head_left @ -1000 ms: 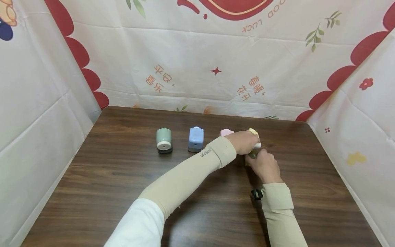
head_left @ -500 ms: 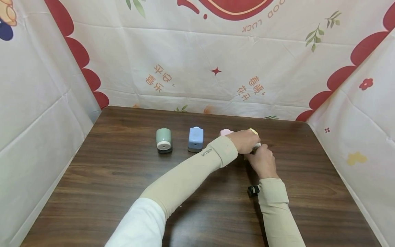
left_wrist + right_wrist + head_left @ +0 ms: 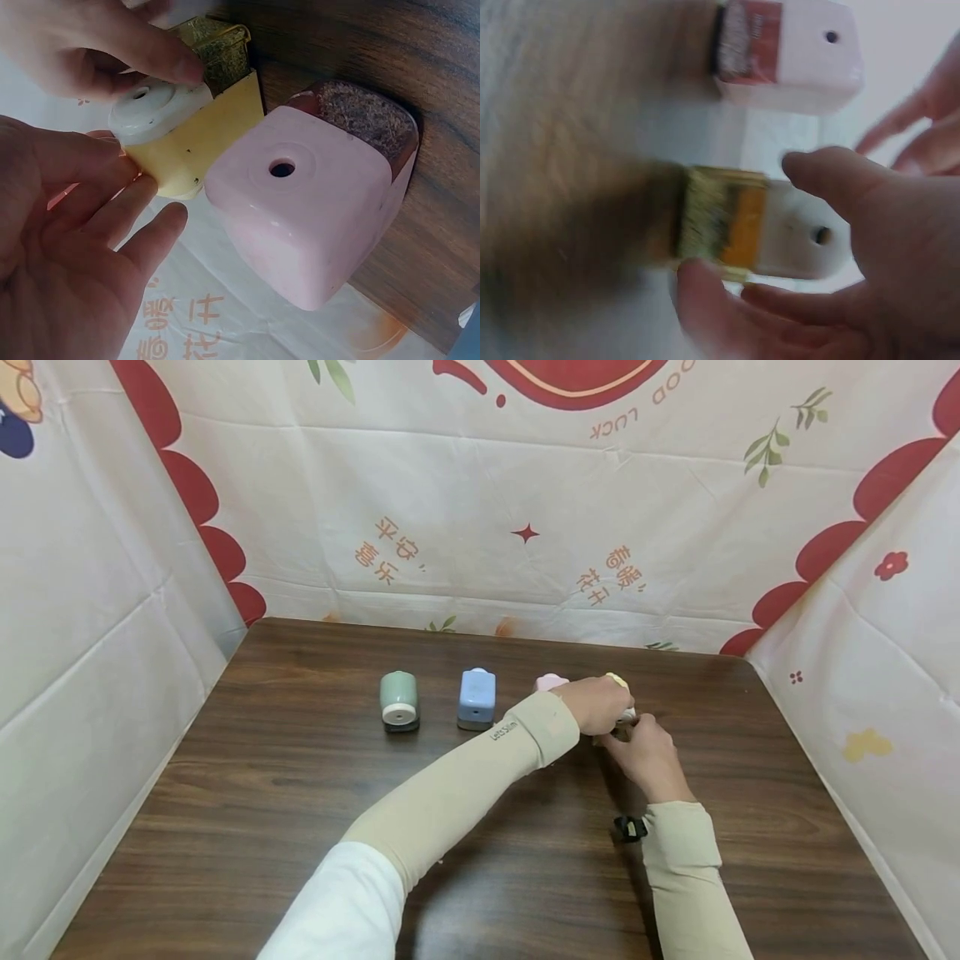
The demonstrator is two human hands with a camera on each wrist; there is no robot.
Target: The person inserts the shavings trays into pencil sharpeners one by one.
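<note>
At the right end of a row of pencil sharpeners, my left hand (image 3: 594, 705) grips the yellow-and-white pencil sharpener (image 3: 196, 142) from behind. One of its fingers stands off the body in the left wrist view. The right hand (image 3: 647, 758) is at the sharpener's front, thumb and fingers curved along opposite sides near the clear shavings drawer (image 3: 705, 221). Shavings show inside that drawer. Motion blur in the right wrist view hides the exact contact. A pink pencil sharpener (image 3: 300, 199), also with shavings in its bin, stands just left of the yellow one, apart from it.
Further left along the brown wooden table (image 3: 300, 827) stand a blue pencil sharpener (image 3: 477, 695) and a green one (image 3: 398, 692). A printed white cloth (image 3: 450, 485) hangs behind the table and along both sides.
My right hand moved in against the yellow sharpener's front, then shifted slightly back toward the lower right. The left hand has stayed nearly still on the sharpener.
</note>
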